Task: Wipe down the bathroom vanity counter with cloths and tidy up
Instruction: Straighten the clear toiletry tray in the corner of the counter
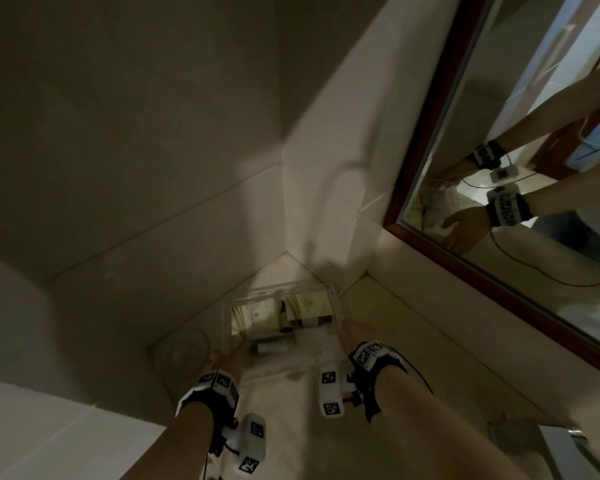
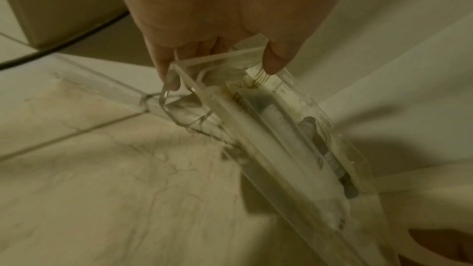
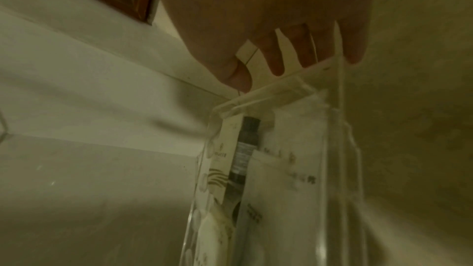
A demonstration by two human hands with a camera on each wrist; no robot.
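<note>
Gripping the clear tray [image 2: 268, 128] at its left end, your left hand [image 2: 217, 17] has its fingers [image 2: 166, 68] curled under the wall and the thumb over the rim. Your right hand [image 3: 268, 17] meets the right end with fingers [image 3: 277, 62] spread and nearly straight, tips on the rim; whether they clamp it you cannot tell. The tray holds sachets [image 1: 253, 317] and a dark bottle [image 3: 245, 145]. It sits in the bench [image 1: 378, 306] corner, beside a glass dish [image 1: 182, 348], below the mirror [image 1: 430, 116].
</note>
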